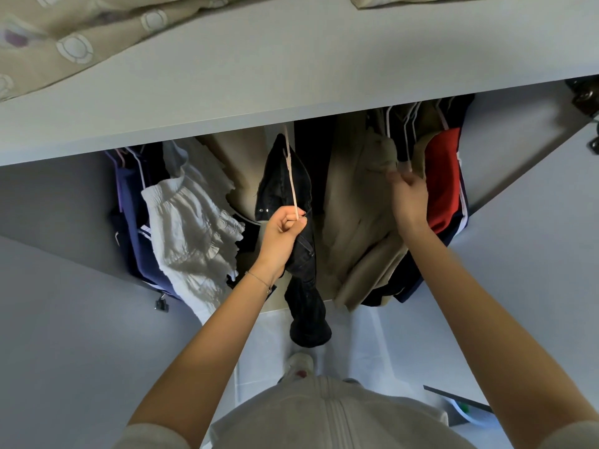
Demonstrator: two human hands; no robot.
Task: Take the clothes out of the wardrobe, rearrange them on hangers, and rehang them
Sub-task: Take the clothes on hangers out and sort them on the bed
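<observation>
arms (pixel 201 351) outstretched, left hand (pixel 283 231) pinches a pink hanger (pixel 293 189), right hand (pixel 410 196) grips a beige garment (pixel 382 153).

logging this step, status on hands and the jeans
Left hand grips pink hanger, jeans hanging from it. Right hand pinches beige garment. White top hangs left, apart from jeans.

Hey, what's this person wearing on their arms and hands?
Neither the left hand nor the right hand is gloved. A thin chain bracelet circles the left wrist. Forearms are bare; off-white sleeves start near the elbows.
</observation>
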